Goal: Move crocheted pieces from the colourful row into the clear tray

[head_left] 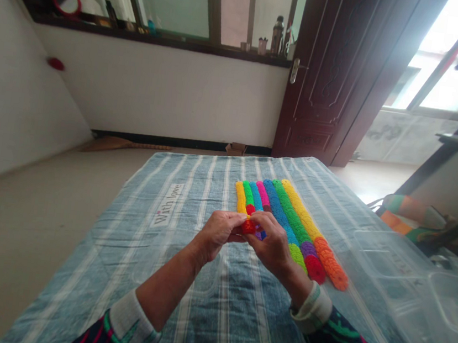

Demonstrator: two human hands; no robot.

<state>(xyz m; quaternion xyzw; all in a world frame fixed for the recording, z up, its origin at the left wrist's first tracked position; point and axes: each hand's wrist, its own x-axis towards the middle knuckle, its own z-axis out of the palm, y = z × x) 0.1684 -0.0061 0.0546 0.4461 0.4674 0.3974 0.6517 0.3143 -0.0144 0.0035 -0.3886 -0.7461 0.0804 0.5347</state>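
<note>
My left hand and my right hand meet above the table, fingertips closed from both sides on a small red crocheted piece. Beneath and beyond them lie rows of overlapping round crocheted pieces, grouped by colour. A yellow row ends in an orange stretch. Beside it, a green row runs into purple and then red, and a blue row into lime green. The shorter rows on the left are partly hidden by my hands.
A striped blue cloth covers the table. Clear plastic boxes stand at its right edge. A faint transparent container or lid lies near my left forearm. Behind are a dark red door and a window ledge holding bottles and cups.
</note>
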